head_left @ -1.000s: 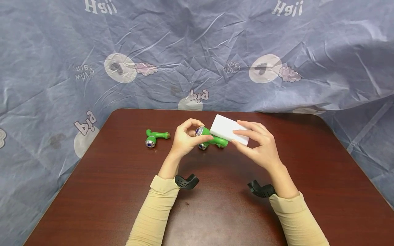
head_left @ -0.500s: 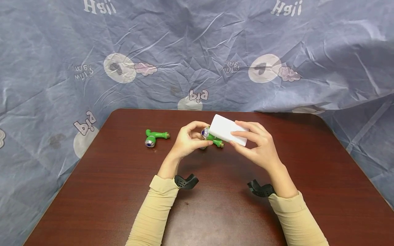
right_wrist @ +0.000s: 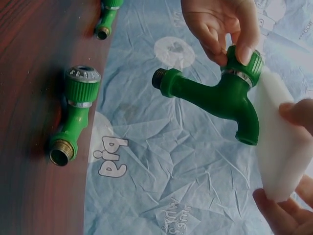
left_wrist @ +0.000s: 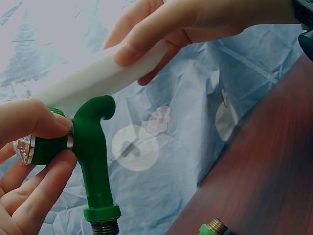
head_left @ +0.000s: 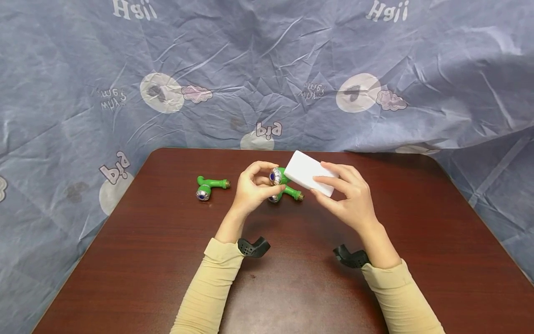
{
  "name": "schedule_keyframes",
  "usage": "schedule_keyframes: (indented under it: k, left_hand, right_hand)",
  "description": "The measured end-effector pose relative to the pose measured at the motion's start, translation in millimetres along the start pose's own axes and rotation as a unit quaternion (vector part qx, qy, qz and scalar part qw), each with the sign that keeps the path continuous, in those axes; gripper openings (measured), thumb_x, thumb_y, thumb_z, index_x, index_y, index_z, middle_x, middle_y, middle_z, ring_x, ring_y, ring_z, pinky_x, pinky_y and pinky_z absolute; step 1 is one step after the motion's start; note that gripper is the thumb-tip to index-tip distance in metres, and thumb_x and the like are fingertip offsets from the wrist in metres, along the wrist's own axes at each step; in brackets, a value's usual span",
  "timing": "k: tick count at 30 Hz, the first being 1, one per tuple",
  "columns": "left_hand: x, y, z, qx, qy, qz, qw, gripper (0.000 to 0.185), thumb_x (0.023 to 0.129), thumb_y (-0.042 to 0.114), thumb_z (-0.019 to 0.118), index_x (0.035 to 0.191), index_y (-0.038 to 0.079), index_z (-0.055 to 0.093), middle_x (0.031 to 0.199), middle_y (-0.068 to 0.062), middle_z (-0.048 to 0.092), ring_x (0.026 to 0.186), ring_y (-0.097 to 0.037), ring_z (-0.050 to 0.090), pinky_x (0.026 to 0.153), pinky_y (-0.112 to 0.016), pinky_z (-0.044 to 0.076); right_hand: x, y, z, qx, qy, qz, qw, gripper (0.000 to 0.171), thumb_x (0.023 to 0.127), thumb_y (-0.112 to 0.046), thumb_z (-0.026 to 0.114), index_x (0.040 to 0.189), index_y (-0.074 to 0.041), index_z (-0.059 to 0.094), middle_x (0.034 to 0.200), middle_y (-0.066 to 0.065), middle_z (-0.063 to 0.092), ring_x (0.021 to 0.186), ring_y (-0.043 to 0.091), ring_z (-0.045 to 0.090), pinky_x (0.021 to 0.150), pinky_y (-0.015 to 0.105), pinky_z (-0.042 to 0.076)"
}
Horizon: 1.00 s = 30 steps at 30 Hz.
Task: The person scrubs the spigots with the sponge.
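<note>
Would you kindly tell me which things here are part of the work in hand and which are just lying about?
In use:
held green tap, gripped by the left hand
white sponge block, held against it by the right hand

Lying about:
green tap on the table's left
green tap under the hands

backdrop cloth (head_left: 438, 55) | mirrored txt: "High", "big" | sm. print unreadable

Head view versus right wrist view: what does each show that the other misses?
Only the head view shows both sleeves, the whole table and the left hand's wrist. Only the right wrist view shows the held tap's threaded inlet and spout opening. Both show the held green tap, the white sponge in the right hand, and taps lying on the table.
</note>
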<state>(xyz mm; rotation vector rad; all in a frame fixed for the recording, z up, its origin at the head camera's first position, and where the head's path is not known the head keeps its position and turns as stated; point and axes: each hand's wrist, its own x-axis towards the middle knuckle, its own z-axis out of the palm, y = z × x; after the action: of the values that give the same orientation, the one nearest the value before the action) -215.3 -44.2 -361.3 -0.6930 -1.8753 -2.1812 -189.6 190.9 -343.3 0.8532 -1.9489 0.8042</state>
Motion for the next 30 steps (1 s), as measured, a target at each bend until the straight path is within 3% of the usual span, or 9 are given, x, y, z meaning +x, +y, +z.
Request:
schedule_keyframes:
  k: [4,9,12,15,20,24,30]
  left_hand:
    - [-1.4,10.1,3.0,0.009,0.024,0.004,0.9997,0.045,0.064,-0.017,0.075,0.105,-0.01,0.059,0.091,-0.002,0.057,0.068,-0.011,0.065,0.057,-0.022,0.052]
    - [-4.4,29.0,7.5,0.021,0.054,0.008,0.9983,0.04,0.064,-0.015,0.075,0.101,-0.012,0.058,0.084,0.0,0.058,0.065,-0.01,0.064,0.052,-0.02,0.05]
    - [-4.6,30.8,8.0,0.022,0.06,0.009,0.9979,0.04,0.064,-0.016,0.076,0.1,-0.013,0.058,0.083,0.001,0.059,0.066,-0.01,0.064,0.052,-0.02,0.05]
    - [-4.3,28.5,8.0,0.019,0.059,0.017,0.9979,0.042,0.063,-0.017,0.076,0.101,-0.014,0.059,0.085,0.001,0.059,0.067,-0.009,0.064,0.055,-0.02,0.051]
    - [-0.7,10.2,5.3,0.015,0.061,0.031,0.9975,0.044,0.061,-0.017,0.078,0.101,-0.012,0.06,0.088,-0.002,0.059,0.068,-0.01,0.064,0.057,-0.021,0.052]
    - [0.8,0.0,4.5,0.016,0.058,0.037,0.9975,0.044,0.06,-0.015,0.08,0.1,-0.009,0.062,0.09,-0.004,0.059,0.07,-0.012,0.066,0.058,-0.023,0.053]
    - [-1.4,-3.1,8.4,0.026,0.033,0.06,0.9973,0.042,0.062,-0.013,0.079,0.099,-0.006,0.063,0.093,-0.008,0.056,0.072,-0.02,0.067,0.063,-0.034,0.057]
  right_hand:
    - [-1,0,1,0.002,-0.014,-0.01,1.0,0.023,0.07,-0.014,0.076,0.093,-0.011,0.075,0.113,0.012,0.065,0.099,0.03,0.058,0.083,0.029,0.042]
    - [-1,0,1,-0.05,0.022,0.008,0.998,0.021,0.071,-0.013,0.075,0.091,-0.011,0.076,0.11,0.013,0.066,0.096,0.033,0.057,0.079,0.039,0.044]
    - [-2,0,2,-0.065,0.039,0.023,0.997,0.02,0.07,-0.012,0.076,0.091,-0.01,0.076,0.11,0.013,0.066,0.096,0.034,0.057,0.079,0.043,0.044]
    - [-2,0,4,-0.059,0.035,0.018,0.997,0.022,0.07,-0.012,0.077,0.091,-0.01,0.076,0.111,0.013,0.065,0.096,0.035,0.057,0.079,0.044,0.044]
    - [-3,-1,8,-0.062,0.016,-0.015,0.998,0.022,0.072,-0.015,0.076,0.093,-0.011,0.076,0.111,0.014,0.065,0.095,0.035,0.057,0.077,0.044,0.045]
    - [-3,-2,10,-0.089,0.032,-0.016,0.995,0.019,0.074,-0.016,0.072,0.092,-0.011,0.076,0.111,0.014,0.065,0.094,0.036,0.057,0.075,0.046,0.047]
    - [-4,-6,13,-0.128,0.048,-0.007,0.991,0.019,0.075,-0.019,0.07,0.092,-0.012,0.076,0.11,0.013,0.065,0.092,0.036,0.057,0.071,0.047,0.048]
